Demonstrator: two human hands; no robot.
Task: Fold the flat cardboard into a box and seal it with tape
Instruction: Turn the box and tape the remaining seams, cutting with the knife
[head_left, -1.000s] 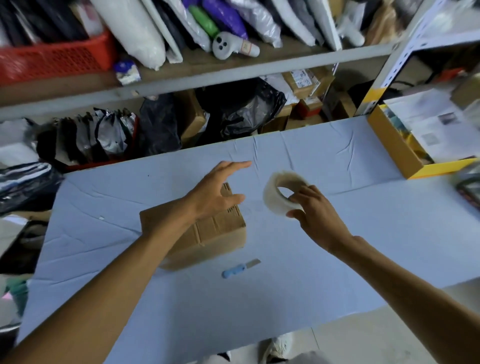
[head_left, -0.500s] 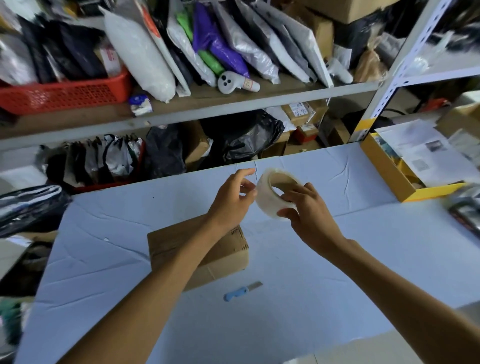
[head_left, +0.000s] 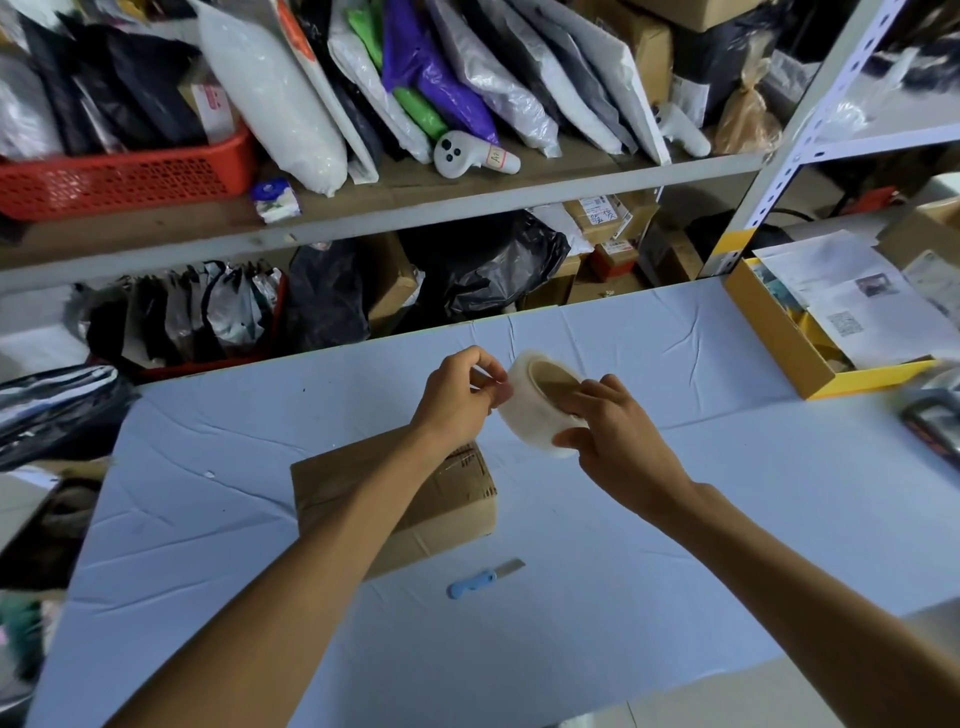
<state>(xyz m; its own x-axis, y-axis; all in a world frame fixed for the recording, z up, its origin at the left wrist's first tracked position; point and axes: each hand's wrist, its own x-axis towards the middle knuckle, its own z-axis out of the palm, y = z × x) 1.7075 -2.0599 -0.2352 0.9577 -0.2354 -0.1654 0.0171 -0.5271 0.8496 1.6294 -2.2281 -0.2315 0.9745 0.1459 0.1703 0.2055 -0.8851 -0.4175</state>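
Both hands are raised above the table, which is covered in a creased pale blue cloth, and they meet on a roll of clear tape. The right hand grips the roll from its right side: several fingers reach into the brown cardboard core while the thumb presses against the outer face near the lower edge, so the roll is held clamped and tilted, its open core facing up and toward the camera. The left hand comes in from the left with its fingers curled and its thumb and forefinger pressed together at the roll's left rim, pinching at the surface of the tape there; whether a loose end is actually caught between them cannot be told.

The cardboard box sits on the cloth below and to the left of the hands, already folded into shape with its top flaps closed, and the left forearm crosses over it, hiding much of the top. Dark printing shows on its right part. Just in front of the box, nearer the camera, lies a small utility knife with a blue handle and a short bare blade pointing right. A yellow-edged open carton of papers stands at the table's far right.
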